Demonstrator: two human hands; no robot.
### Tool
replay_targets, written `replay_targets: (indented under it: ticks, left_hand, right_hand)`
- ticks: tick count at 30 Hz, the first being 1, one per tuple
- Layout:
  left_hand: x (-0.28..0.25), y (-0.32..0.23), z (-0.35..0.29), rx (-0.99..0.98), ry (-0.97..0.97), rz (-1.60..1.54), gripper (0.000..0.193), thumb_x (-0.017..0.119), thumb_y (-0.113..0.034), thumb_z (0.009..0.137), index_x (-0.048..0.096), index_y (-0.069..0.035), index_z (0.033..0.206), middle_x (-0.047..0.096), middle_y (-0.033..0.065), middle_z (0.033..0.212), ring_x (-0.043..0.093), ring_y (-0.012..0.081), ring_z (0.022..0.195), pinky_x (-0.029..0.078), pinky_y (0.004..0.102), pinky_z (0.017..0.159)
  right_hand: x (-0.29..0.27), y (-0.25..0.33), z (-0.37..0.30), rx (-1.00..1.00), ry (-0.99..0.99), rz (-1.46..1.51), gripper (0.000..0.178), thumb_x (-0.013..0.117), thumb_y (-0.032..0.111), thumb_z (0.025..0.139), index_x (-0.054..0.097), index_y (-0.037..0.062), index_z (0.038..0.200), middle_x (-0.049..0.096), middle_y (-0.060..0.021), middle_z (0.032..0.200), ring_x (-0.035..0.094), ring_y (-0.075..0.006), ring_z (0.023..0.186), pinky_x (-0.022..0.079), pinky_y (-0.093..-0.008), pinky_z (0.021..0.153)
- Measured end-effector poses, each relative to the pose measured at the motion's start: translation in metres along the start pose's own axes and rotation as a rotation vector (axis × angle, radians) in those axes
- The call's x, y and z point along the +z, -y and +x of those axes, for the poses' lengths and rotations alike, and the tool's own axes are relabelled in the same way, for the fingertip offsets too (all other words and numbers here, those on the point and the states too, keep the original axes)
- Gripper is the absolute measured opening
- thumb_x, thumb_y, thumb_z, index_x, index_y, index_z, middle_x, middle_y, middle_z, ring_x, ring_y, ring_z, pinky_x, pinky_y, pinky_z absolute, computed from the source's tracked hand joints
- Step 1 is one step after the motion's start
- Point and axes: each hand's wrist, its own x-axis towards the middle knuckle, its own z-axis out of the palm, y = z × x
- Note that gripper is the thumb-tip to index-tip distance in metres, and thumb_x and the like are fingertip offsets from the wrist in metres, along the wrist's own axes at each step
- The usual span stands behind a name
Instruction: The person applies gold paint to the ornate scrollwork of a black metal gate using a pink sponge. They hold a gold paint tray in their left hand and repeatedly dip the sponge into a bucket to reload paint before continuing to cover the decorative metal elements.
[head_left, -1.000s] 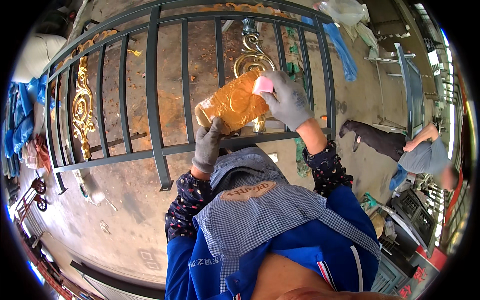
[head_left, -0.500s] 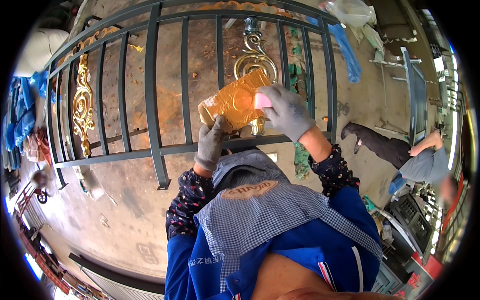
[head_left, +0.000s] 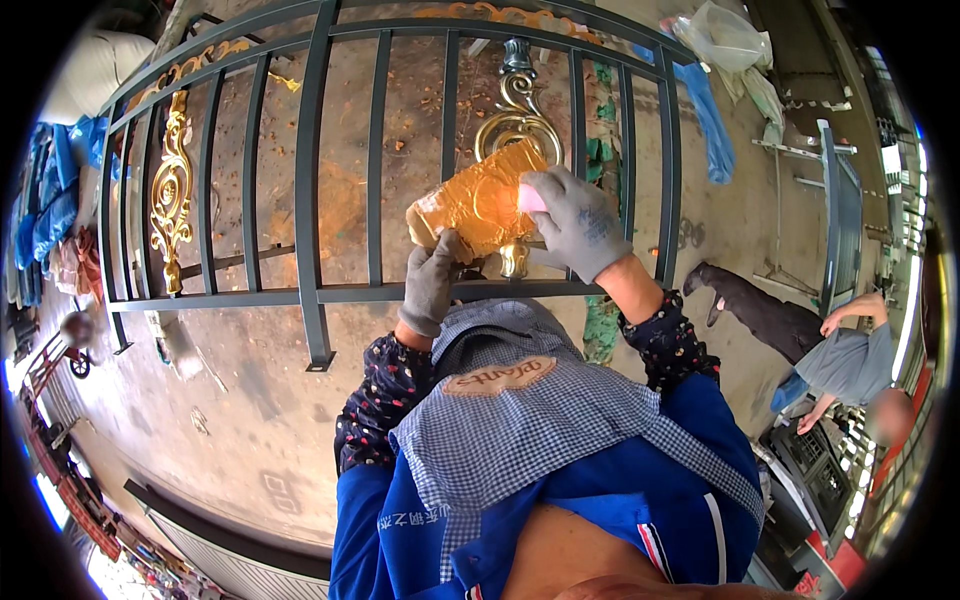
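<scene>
My left hand (head_left: 432, 280), in a grey glove, grips the lower left edge of a flat, crinkled piece coated in gold (head_left: 478, 205); its exact kind is unclear. A small pink sponge (head_left: 532, 199) is pinched in my gloved right hand (head_left: 582, 225) and rests against the right part of that gold surface. Behind them stands a dark grey metal railing (head_left: 309, 180). A scroll ornament (head_left: 520, 100) on it shows gold curls, a dark top and a gold foot; the gold piece hides its middle. Further left, another scroll ornament (head_left: 172, 200) is gold all over.
Blue plastic wrapping (head_left: 708, 130) and clear bags (head_left: 725, 40) lie beyond the railing's right end. Another person (head_left: 840, 350) is at the right, near dark metal panels (head_left: 815, 465). Blue-wrapped items (head_left: 45, 210) are piled at the far left.
The railing and surroundings have shifted slightly in view. My hands keep their grips, with the sponge still on the gold piece. The other person's arm now reaches toward the dark panels.
</scene>
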Motion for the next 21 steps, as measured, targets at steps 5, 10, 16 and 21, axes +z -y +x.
replay_targets:
  ticks: [5,10,16,21]
  left_hand:
    - [0.007,0.002,0.003,-0.004,-0.015,0.019,0.038,0.057,-0.034,0.099,0.059,0.001,0.113,0.066,0.0061,0.097,0.063,0.0116,0.08,0.05,0.0226,0.066]
    - [0.017,0.006,0.002,-0.03,-0.029,0.042,0.038,0.056,-0.034,0.099,0.058,0.001,0.114,0.066,0.0068,0.099,0.065,0.0132,0.081,0.052,0.0238,0.068]
    - [0.037,0.007,0.005,0.024,-0.077,0.059,0.04,0.055,-0.033,0.1,0.056,0.002,0.119,0.066,0.0087,0.102,0.067,0.0158,0.088,0.055,0.0272,0.074]
    - [0.032,0.014,0.019,0.031,-0.034,0.129,0.039,0.054,-0.032,0.1,0.056,0.003,0.119,0.065,0.0094,0.104,0.065,0.0158,0.09,0.054,0.0273,0.077]
  right_hand:
    - [0.004,0.006,-0.004,-0.121,0.093,0.065,0.041,0.069,0.01,0.076,0.055,0.0088,0.115,0.058,-0.0105,0.098,0.063,-0.0308,0.085,0.051,-0.0403,0.072]
    - [0.003,-0.022,-0.006,-0.059,0.01,0.03,0.043,0.069,0.01,0.075,0.055,0.0092,0.115,0.058,-0.011,0.099,0.063,-0.0306,0.084,0.052,-0.0407,0.072]
    - [0.009,-0.03,-0.013,-0.132,0.049,0.12,0.044,0.071,0.009,0.073,0.055,0.0093,0.114,0.059,-0.0082,0.1,0.064,-0.0278,0.086,0.052,-0.0396,0.072]
    - [0.01,-0.046,-0.005,-0.117,-0.023,0.12,0.043,0.072,0.009,0.073,0.056,0.0085,0.113,0.059,-0.0085,0.1,0.064,-0.0295,0.084,0.052,-0.0402,0.071]
